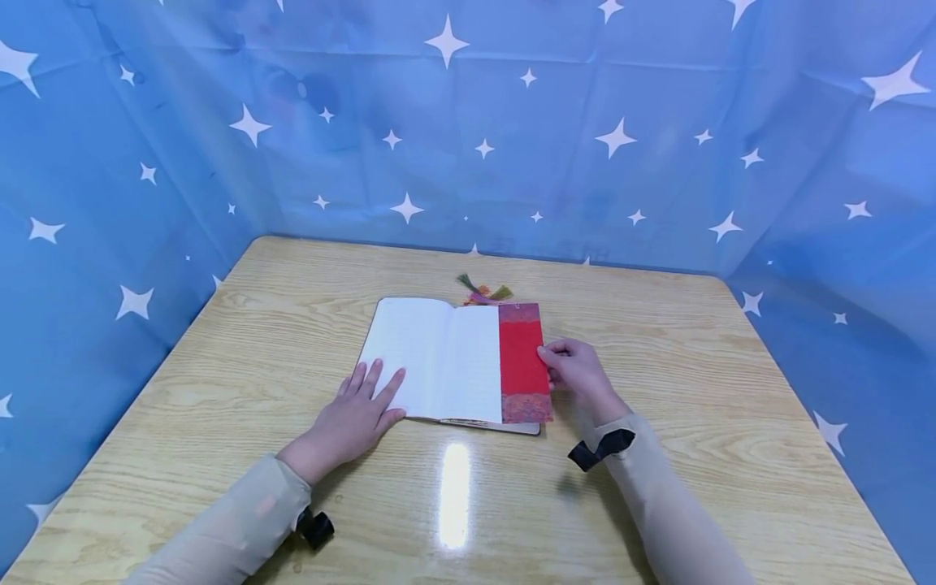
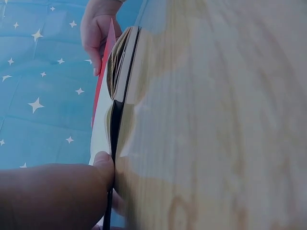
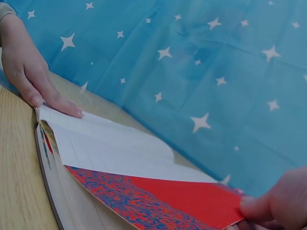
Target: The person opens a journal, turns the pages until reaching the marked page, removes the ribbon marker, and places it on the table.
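An open notebook (image 1: pixel 417 349) with white lined pages lies on the wooden table. Along its right side is a red card (image 1: pixel 522 357) with patterned blue-and-red bands at both ends. My right hand (image 1: pixel 578 370) pinches the card's right edge between thumb and fingers, and the right wrist view shows that edge lifted off the pages beneath. On the left page's lower corner my left hand (image 1: pixel 358 414) rests with its fingers spread. Colored tassels (image 1: pixel 486 292) stick out past the notebook's top edge.
The wooden table (image 1: pixel 292 301) extends around the notebook on all sides. Behind and beside it hangs a blue cloth (image 1: pixel 512 122) with white stars. A bright light reflection lies on the tabletop in front of the notebook.
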A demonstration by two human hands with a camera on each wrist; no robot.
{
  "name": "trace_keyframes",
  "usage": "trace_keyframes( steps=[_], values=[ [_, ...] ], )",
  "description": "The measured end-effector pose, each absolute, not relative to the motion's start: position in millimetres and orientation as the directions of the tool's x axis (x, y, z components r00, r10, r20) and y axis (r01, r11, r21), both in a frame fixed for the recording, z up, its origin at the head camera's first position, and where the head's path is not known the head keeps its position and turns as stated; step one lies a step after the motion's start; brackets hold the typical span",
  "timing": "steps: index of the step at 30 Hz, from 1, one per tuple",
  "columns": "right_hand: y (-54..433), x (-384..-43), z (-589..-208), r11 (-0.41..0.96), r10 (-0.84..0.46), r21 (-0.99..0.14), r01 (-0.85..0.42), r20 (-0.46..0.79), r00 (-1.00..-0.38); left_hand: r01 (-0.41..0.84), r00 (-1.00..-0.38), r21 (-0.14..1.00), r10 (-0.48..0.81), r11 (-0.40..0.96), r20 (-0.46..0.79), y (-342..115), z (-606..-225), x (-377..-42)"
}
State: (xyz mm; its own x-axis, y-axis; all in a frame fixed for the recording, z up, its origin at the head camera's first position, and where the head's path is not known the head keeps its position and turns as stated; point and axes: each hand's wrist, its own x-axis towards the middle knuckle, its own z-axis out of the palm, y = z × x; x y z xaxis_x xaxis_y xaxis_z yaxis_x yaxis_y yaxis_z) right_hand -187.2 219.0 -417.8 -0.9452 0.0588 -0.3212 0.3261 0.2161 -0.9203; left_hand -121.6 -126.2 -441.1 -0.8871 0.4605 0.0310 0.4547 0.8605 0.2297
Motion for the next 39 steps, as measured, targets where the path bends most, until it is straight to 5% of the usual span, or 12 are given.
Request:
trace_keyframes(
  steps=[29,39],
  values=[
    [277.9,-175.2,-422.8,0.211,0.099,-0.922,0.326,-0.311,-0.945,0.448,-0.89,0.227,0.455,0.865,0.026,-125.2,-441.9,-123.2],
    [282.5,-172.1,-425.3,0.43,0.158,-0.855,0.289,-0.244,-0.957,0.446,-0.892,0.231,0.452,0.865,0.028,-126.6,-446.0,-124.7]
  ],
)
